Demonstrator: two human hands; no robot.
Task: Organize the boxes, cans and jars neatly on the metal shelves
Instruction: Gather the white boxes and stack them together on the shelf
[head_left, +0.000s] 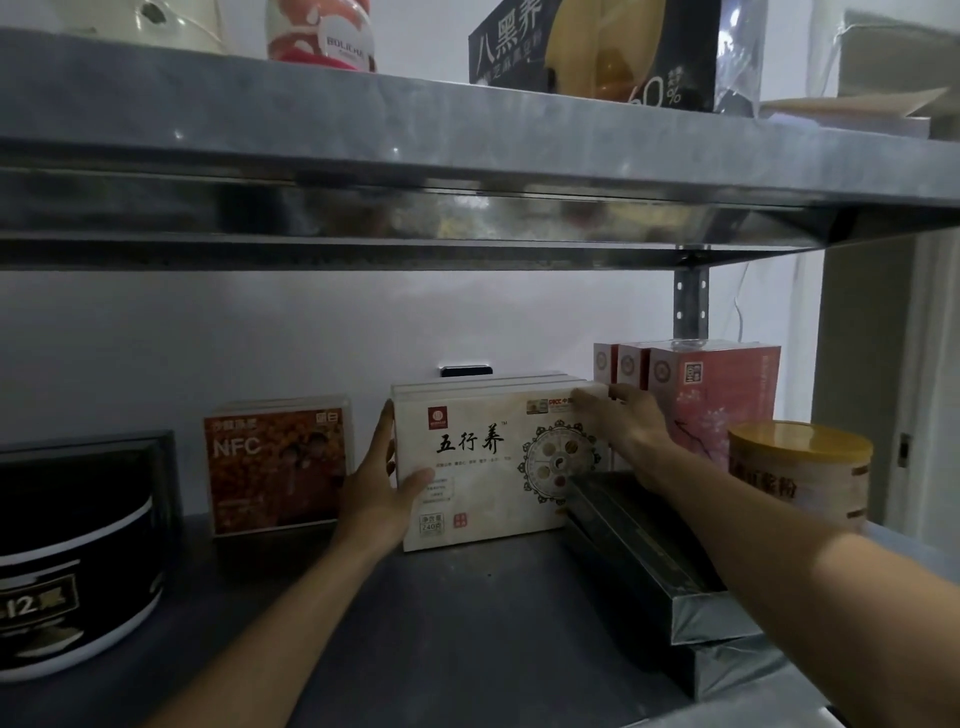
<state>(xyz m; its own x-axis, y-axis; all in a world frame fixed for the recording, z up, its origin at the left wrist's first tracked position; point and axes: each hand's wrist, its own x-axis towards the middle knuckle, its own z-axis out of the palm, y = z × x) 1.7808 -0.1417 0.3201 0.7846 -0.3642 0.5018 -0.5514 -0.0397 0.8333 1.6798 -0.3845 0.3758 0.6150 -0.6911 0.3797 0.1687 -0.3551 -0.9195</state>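
dim light falls on a pale wall (208, 332) behind a set of metal shelves, seen from close up and a little below the upper shelf (467, 135). on the grey lower shelf (441, 623) a white box (483, 467) with black brush lettering stands upright on its long edge, facing outward, with at least two like boxes packed flat behind it. the person's left hand (379, 483) holds its left end: the thumb lies across the front face and the fingers run up the side edge. the right hand (628, 421) reaches in over the box's upper right corner and seems to clasp it, though the fingertips are hard to make out in the gloom.

just left of the white box, apart from it, stands an orange box (275, 467) marked nfc, also upright. further left is a black case (78, 545) with a white curved band. to the right, three pink boxes (722, 400) stand side by side against a perforated shelf post (691, 306), just beside the right hand. in front of them a can (800, 473) with a gold lid sits near the shelf's right edge. two dark flat boxes (649, 561) with silvery ends lie stacked, running from the white box's lower right corner toward the viewer, under the right forearm.

on the upper shelf stand a red and white jar (322, 36) and a black box (587, 47) with white characters.
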